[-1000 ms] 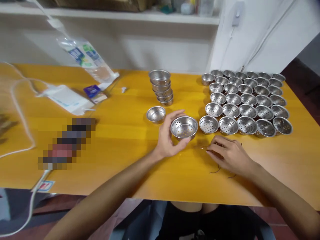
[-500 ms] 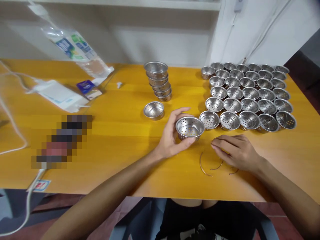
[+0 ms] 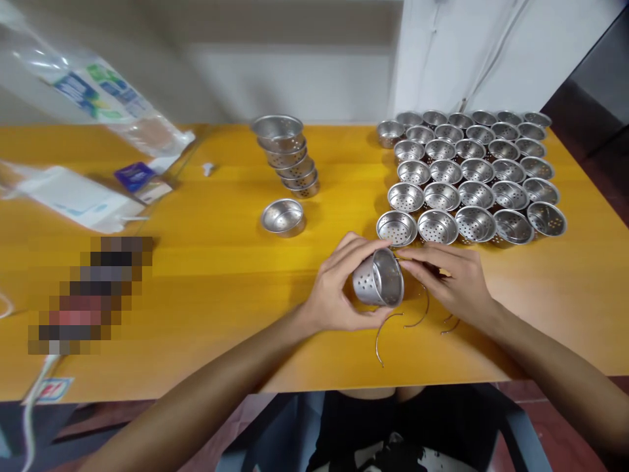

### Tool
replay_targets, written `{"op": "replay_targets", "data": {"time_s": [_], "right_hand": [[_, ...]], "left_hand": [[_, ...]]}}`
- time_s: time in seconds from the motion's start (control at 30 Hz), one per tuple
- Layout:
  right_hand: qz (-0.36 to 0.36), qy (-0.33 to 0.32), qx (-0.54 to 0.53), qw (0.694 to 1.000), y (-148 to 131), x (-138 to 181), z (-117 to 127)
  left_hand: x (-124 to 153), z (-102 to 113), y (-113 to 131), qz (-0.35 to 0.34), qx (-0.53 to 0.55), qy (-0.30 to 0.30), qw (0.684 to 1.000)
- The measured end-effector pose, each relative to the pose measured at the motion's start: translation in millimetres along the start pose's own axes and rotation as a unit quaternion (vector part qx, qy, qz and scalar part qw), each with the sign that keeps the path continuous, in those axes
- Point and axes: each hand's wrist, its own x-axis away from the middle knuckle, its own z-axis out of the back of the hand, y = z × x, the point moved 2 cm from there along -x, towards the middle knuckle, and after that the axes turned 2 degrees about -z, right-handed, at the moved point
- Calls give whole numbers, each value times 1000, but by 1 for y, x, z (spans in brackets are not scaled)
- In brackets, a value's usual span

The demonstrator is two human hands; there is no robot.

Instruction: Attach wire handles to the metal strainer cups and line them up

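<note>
My left hand grips a small perforated metal cup, tipped on its side with the mouth facing right. My right hand is at the cup's rim, fingers pinched; whatever they hold is too small to make out. Thin curved wire pieces lie on the yellow table just under and in front of both hands. Several rows of the same cups stand behind my right hand.
A leaning stack of cups stands at the back centre, with a single cup in front of it. Plastic bags and packets lie at the far left. A blurred-out object sits left of my arm.
My left hand tipped the cup from upright onto its side and drew it nearer. My right hand lifted off the wires and came to the cup's rim. The view shifted right.
</note>
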Motion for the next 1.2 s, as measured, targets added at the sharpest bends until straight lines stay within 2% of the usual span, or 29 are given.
{"op": "replay_targets", "data": {"time_s": [0.17,0.53,0.87,1.07,1.2], "right_hand": [[-29,-14,0,999,-3,-1,0],[-26,-4,5,1000,-7,-4,3],[-49,13,-10,999,-3,2,-1],[-106,11,-88,990,-10,6,-10],[-197,9,-238,951,-10,3,-13]], "left_hand": [[3,-6,2,-22,-2,-15,1000],[1,-6,4,-29,-29,-31,999],[2,-5,6,-16,-29,-84,996],[6,-10,13,-16,-89,-131,987],[6,-11,15,-2,-70,-107,992]]}}
